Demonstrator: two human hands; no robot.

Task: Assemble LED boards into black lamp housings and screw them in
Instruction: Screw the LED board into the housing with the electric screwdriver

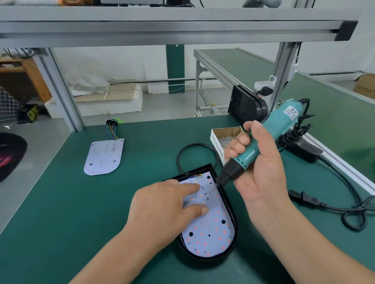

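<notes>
Black lamp housing [208, 259] on green mat [77, 214], LED board [209, 230] seated inside. Left hand [162, 211] flat, fingers straight, pressing board. Right hand [260, 168] wrapped round teal screwdriver [269, 132], bit touching board near top.

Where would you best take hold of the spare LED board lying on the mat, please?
Probably by its two long straight edges, near the squared far end, pinching across its width from above. The spare LED board lies flat, LED face up, on the green mat, so edges keep fingers off the LEDs, and its wire bundle leaves that far end.
</notes>
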